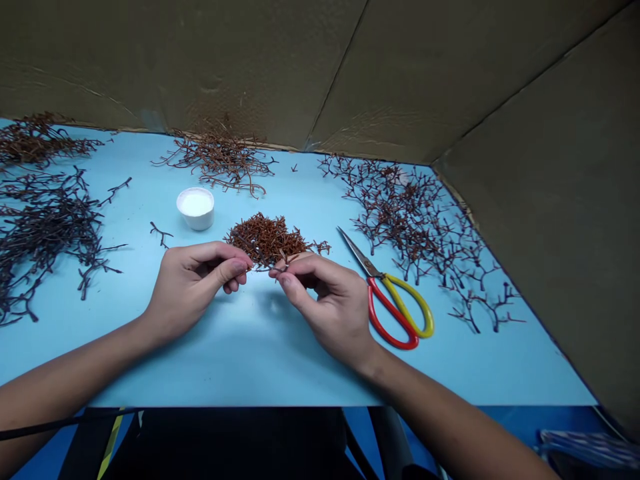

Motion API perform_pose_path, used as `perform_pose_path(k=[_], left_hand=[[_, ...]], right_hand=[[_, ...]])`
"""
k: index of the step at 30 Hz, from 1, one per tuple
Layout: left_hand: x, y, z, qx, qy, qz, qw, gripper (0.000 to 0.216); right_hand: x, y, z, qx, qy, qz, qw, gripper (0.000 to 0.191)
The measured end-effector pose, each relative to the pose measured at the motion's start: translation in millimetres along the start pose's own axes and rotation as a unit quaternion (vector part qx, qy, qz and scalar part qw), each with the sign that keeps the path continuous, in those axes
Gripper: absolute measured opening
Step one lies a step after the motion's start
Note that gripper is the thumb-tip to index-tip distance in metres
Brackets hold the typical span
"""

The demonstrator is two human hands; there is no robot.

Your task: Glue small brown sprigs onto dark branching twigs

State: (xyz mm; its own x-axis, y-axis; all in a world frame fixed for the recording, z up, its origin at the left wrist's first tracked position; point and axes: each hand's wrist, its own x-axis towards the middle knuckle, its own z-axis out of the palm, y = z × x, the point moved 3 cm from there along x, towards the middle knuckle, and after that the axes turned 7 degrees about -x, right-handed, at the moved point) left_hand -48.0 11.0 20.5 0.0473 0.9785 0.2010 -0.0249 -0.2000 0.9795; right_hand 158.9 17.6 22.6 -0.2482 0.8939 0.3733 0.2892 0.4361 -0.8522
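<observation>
While the left hand [200, 279] and right hand [333, 303] pinch a thin dark twig [263, 269] between them, just before the brown sprig pile [266, 240], brown-tipped branches [407, 217] at right look finished; the dark twig heap [53, 223] seems left to do.

Taking the picture's centre as the clock's middle, this looks like a handcraft workshop, more exactly a one-person bench station. Brown panels, apparently cardboard, wall in the pale blue worktop [240, 367]: a back panel [280, 60] at twelve o'clock, a side panel [575, 220] at three. Stock lies sorted by kind: dark twigs [55, 223] at nine, wiry brown stems [220, 160] at ten, branching twigs [410, 213] towards three, and a heap of short brown sprigs [267, 237] just left of centre. Long-bladed scissors [400, 308] with red and yellow handles rest at four. A yellow-and-black strip [109, 445] between seven and eight adds an industrial note.
</observation>
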Motion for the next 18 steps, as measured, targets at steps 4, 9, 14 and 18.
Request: perform_pose_path(k=[4, 9, 14, 18], left_hand=[[-1.0, 0.5, -0.5, 0.005, -0.006, 0.004, 1.000, 0.013], [-0.2, 1.0, -0.1, 0.007, -0.002, 0.009, 1.000, 0.014], [0.5, 2.0, 0.1, 0.015, 0.001, 0.013, 1.000, 0.013], [0.4, 3.3, -1.0, 0.027, 0.002, 0.016, 1.000, 0.014]], right_hand=[[1.1, -1.3, -0.4, -0.006, 0.002, 0.004, 1.000, 0.008], [1.2, -3.4, -0.6, -0.002, -0.001, 0.008, 1.000, 0.008], [0.7, -3.5, -1.0, -0.007, -0.007, 0.001, 1.000, 0.009], [1.3, -2.8, -0.7, -0.015, -0.013, -0.013, 1.000, 0.011]])
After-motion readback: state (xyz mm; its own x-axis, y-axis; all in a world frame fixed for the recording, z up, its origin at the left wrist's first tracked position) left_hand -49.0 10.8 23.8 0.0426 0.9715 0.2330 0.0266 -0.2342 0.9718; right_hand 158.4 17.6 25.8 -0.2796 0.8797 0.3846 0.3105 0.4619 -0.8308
